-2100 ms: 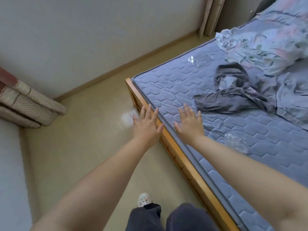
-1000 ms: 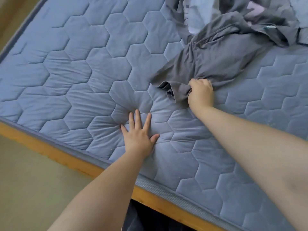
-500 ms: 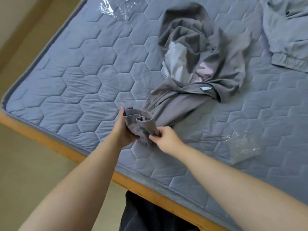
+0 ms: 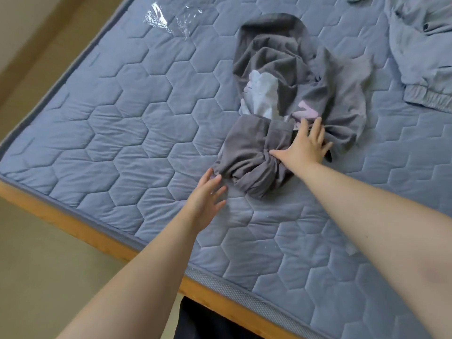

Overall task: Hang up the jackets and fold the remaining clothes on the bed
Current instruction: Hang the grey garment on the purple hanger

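The bed before me is a blue-grey mattress (image 4: 117, 128) quilted in hexagons, set in a wooden frame (image 4: 73, 231) whose rail runs along the near edge. A crumpled dark grey garment (image 4: 293, 69) with a pale print lies near the middle. A scrap of clear plastic (image 4: 168, 19) sits by the far left edge. A lighter grey garment (image 4: 420, 62) with an elastic hem lies at the far right, apart from the dark one.
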